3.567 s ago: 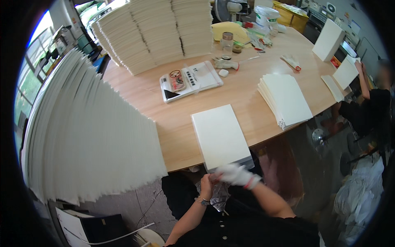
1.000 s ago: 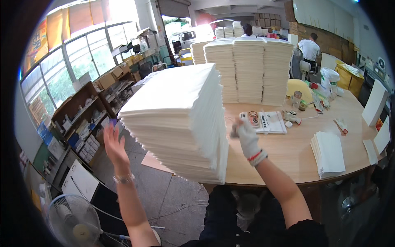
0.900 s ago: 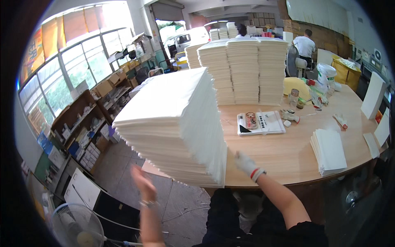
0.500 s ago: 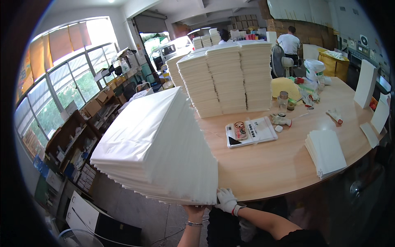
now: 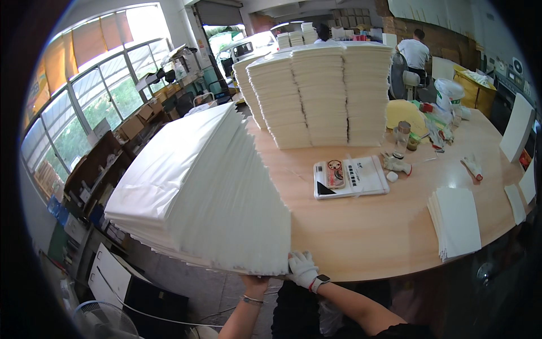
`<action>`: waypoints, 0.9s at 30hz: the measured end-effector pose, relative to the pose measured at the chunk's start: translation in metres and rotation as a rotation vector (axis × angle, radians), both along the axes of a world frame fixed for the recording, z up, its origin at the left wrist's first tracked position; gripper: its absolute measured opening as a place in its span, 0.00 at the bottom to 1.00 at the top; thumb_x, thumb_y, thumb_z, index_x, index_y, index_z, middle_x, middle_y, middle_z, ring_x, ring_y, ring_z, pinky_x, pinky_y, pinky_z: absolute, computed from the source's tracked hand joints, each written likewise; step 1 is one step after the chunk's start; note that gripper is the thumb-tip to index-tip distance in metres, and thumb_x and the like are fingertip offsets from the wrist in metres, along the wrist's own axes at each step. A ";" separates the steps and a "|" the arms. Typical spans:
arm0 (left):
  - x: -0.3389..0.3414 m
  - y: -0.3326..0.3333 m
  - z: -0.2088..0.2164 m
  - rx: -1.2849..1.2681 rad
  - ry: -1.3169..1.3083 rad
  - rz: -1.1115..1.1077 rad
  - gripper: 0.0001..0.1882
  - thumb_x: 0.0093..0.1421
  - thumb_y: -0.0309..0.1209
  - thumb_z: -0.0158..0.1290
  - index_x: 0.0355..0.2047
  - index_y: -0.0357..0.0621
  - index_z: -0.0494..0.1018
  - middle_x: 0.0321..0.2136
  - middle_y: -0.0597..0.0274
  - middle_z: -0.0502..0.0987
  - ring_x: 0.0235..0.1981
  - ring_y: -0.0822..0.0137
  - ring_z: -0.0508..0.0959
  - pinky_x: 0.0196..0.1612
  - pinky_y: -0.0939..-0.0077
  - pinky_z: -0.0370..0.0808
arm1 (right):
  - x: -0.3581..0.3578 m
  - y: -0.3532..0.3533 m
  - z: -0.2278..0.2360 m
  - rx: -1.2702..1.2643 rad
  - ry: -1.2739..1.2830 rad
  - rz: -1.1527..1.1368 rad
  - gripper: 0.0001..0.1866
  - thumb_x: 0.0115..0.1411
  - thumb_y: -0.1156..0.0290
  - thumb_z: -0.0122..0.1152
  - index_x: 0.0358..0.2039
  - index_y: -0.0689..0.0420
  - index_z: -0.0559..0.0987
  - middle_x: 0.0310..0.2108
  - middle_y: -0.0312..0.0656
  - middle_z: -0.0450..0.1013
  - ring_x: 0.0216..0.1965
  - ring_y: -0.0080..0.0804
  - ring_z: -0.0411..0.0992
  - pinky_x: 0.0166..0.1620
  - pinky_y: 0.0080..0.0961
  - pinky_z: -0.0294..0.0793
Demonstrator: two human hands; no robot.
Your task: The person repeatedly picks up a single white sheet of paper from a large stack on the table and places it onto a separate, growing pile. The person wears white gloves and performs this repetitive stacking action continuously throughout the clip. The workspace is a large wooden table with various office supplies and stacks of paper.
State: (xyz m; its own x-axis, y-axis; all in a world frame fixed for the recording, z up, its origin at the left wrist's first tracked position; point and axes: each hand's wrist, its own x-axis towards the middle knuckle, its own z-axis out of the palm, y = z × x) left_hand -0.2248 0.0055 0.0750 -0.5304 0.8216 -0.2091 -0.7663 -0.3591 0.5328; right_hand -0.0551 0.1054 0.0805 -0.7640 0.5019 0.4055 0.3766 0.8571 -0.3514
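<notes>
A tall stack of white paper sheets [image 5: 226, 209] leans at the table's left end, its layered edges fanned in a slant and its top sheet slightly creased. My left hand [image 5: 255, 286], bare with a bracelet at the wrist, is under the near bottom edge, and its fingers are hidden there. A white glove covers my right hand [image 5: 303, 269], which grips the stack's lower right corner by the table edge. On that wrist is a dark watch [image 5: 320, 280].
Large paper stacks [image 5: 322, 101] stand behind on the wooden table [image 5: 361, 243]. To the right lie a flat white package [image 5: 361, 178], gloves [image 5: 398, 164], a glass jar [image 5: 402, 133] and a smaller paper pile [image 5: 456, 220]. A fan [image 5: 104, 322] stands lower left. Two people are farther back.
The leaning stack has shifted a little left and nearer, and both my hands have moved left with it. The view has turned slightly.
</notes>
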 end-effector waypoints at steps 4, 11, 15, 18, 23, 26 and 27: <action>0.020 0.025 0.036 -0.055 0.001 0.097 0.31 0.54 0.56 0.36 0.49 0.49 0.61 0.47 0.58 0.64 0.51 0.56 0.62 0.49 0.57 0.65 | -0.006 0.023 -0.004 0.032 -0.047 0.011 0.33 0.45 0.56 0.57 0.46 0.66 0.64 0.48 0.50 0.63 0.53 0.43 0.56 0.53 0.52 0.49; -0.008 0.069 0.024 0.070 -0.032 0.192 0.33 0.51 0.58 0.39 0.50 0.49 0.60 0.48 0.59 0.63 0.50 0.54 0.62 0.50 0.53 0.63 | -0.041 0.069 -0.005 -0.003 -0.034 0.090 0.35 0.44 0.57 0.58 0.49 0.64 0.61 0.47 0.49 0.63 0.53 0.42 0.56 0.54 0.48 0.50; -0.025 0.112 0.043 0.020 -0.184 0.251 0.34 0.51 0.59 0.39 0.50 0.49 0.60 0.49 0.60 0.62 0.51 0.54 0.61 0.50 0.51 0.61 | -0.060 0.114 0.006 -0.104 -0.053 0.174 0.36 0.42 0.57 0.59 0.49 0.64 0.61 0.47 0.52 0.62 0.52 0.46 0.55 0.55 0.40 0.52; -0.072 0.141 0.007 -0.004 -0.117 0.295 0.36 0.51 0.62 0.33 0.52 0.52 0.58 0.52 0.62 0.59 0.53 0.55 0.59 0.52 0.49 0.57 | -0.077 0.132 0.014 -0.168 -0.033 0.205 0.36 0.41 0.57 0.60 0.49 0.64 0.61 0.48 0.54 0.60 0.52 0.49 0.55 0.54 0.36 0.55; -0.092 0.190 0.030 -0.148 -0.156 0.303 0.39 0.51 0.66 0.27 0.55 0.54 0.55 0.56 0.63 0.55 0.55 0.55 0.55 0.53 0.48 0.53 | -0.089 0.144 0.015 -0.194 -0.009 0.078 0.38 0.42 0.55 0.59 0.51 0.63 0.60 0.51 0.52 0.59 0.54 0.44 0.55 0.54 0.33 0.57; -0.117 0.218 0.032 -0.196 -0.162 0.292 0.40 0.51 0.65 0.25 0.57 0.53 0.52 0.58 0.65 0.50 0.57 0.57 0.51 0.54 0.46 0.49 | -0.091 0.144 0.009 -0.249 0.032 0.018 0.37 0.44 0.54 0.58 0.50 0.63 0.62 0.49 0.52 0.60 0.53 0.44 0.57 0.53 0.34 0.58; -0.123 0.228 0.037 -0.206 -0.161 0.281 0.40 0.53 0.64 0.22 0.58 0.52 0.50 0.60 0.66 0.47 0.58 0.58 0.49 0.54 0.45 0.46 | -0.090 0.144 0.009 -0.252 0.055 0.026 0.35 0.44 0.55 0.58 0.49 0.63 0.63 0.48 0.53 0.61 0.51 0.46 0.58 0.52 0.34 0.59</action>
State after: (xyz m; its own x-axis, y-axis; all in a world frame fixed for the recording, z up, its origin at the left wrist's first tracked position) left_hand -0.3480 0.2337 0.1120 -0.6758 0.5809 -0.4537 -0.7330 -0.4650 0.4966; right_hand -0.1447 0.2496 0.0895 -0.7579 0.5732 0.3116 0.3303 0.7489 -0.5745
